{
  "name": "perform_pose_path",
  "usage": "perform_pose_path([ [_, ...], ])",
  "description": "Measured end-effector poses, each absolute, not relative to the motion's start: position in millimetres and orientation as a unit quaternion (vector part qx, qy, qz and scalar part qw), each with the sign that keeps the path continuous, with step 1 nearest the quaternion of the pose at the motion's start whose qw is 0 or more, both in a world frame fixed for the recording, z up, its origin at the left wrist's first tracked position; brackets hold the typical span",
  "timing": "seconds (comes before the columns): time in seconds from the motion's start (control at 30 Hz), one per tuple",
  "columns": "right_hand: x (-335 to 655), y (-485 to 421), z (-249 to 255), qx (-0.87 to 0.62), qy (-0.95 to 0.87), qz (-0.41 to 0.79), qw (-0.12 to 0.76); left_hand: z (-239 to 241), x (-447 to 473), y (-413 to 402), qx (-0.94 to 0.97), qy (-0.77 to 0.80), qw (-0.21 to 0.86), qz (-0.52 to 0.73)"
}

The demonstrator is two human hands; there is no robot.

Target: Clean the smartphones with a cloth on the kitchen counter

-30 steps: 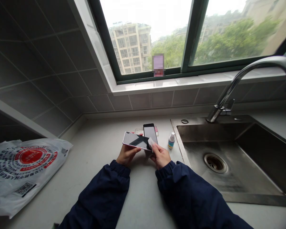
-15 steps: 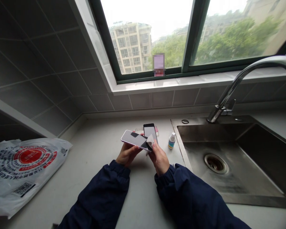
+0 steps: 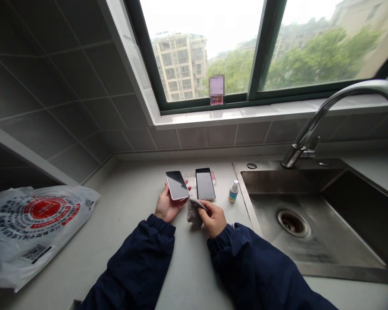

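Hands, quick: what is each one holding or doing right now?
Left hand: closed around a pink-edged smartphone, screen up.
Right hand: closed, pinching a small whitish cloth just below that phone.

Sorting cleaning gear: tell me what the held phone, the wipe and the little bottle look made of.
Phone in the left hand: glossy, glass-like front that reflects light. Wipe in the right hand: soft pale cloth, it droops. Bottle: likely white plastic, matte.
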State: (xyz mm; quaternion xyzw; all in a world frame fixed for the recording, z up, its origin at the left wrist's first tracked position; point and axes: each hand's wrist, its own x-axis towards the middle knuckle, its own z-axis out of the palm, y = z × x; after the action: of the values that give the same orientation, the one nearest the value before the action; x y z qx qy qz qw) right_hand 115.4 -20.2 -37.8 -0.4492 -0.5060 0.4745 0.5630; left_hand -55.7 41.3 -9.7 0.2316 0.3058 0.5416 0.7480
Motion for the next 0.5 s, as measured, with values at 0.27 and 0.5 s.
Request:
perform_pose_path([
  [0.27,111,-22,-45,-0.444,-0.533,0.468,0.547,-16,-47,45,0.254,0.448,0.668,0.537],
  [0.5,112,-20,-48,-0.449,-0.536,0.468,0.540,-23,-39,65,0.279,0.472,0.671,0.499],
])
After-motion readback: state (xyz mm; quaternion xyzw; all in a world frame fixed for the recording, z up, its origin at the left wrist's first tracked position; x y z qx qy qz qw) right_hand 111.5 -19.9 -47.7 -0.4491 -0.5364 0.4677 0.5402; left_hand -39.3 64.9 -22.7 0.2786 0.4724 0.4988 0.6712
